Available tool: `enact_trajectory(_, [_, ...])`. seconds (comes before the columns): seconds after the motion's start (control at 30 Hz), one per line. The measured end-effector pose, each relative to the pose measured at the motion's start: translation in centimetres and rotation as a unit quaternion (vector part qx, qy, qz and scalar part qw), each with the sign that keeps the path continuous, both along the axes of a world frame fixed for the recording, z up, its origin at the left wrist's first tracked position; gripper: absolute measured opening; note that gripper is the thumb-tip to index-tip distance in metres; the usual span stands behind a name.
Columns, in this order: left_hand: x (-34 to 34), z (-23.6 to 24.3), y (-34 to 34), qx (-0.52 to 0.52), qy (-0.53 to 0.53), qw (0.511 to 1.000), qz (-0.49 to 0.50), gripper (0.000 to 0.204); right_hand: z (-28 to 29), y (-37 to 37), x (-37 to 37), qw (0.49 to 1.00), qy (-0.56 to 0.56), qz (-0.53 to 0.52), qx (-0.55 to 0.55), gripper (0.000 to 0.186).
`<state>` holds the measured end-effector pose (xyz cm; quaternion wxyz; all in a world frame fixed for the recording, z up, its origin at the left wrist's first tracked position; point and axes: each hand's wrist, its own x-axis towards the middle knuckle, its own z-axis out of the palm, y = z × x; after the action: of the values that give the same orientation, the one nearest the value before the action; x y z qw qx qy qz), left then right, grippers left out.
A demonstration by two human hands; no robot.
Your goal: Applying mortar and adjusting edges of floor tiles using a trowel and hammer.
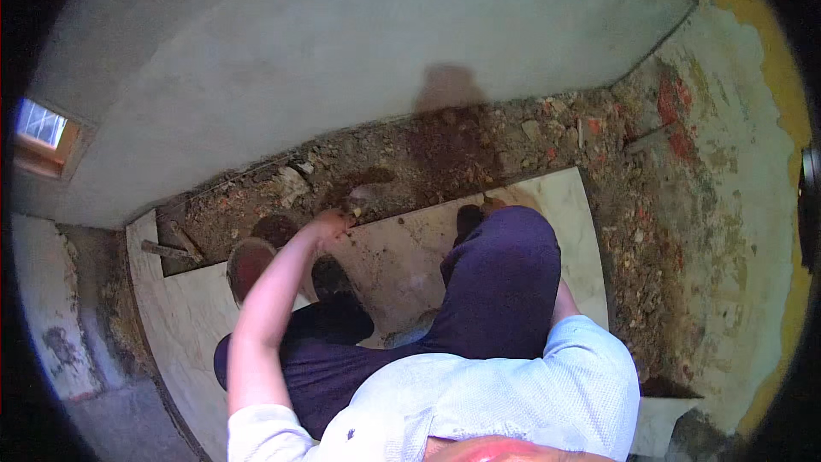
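The left hand [329,227] curls by the flat, dirt-specked slab [398,252] edging crumbly rubble [547,133]; the knee [517,244] mostly hides the right hand [493,203]; neither grip can be told.

The big flat tile [406,261] is pale, with brown smudges and crumbs on top. It lies flat on the ground. Bumpy brown dirt [389,158] runs along its far edge, full of stones (some bits are red).
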<state>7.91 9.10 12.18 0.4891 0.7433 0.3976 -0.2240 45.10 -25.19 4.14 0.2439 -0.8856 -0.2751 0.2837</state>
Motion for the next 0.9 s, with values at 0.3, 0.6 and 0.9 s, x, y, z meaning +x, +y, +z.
enact_trajectory(0.3, [6.6,-5.6,-13.8,-0.177,-0.07,0.913,0.36,0.026,1.5,-4.6,4.8,0.991,0.078,-0.105,-0.014,0.06])
enact_trajectory(0.6, [3.5,-9.8,-11.8,-0.025,-0.028,0.961,0.273,0.037,2.4,-1.2,9.5,0.93,-0.098,-0.215,0.281,0.03])
enact_trajectory(0.9, [2.2,-15.8,-12.7,0.038,-0.081,0.99,0.111,0.046,-5.5,-2.9,9.5,0.98,-0.161,-0.11,0.038,0.038])
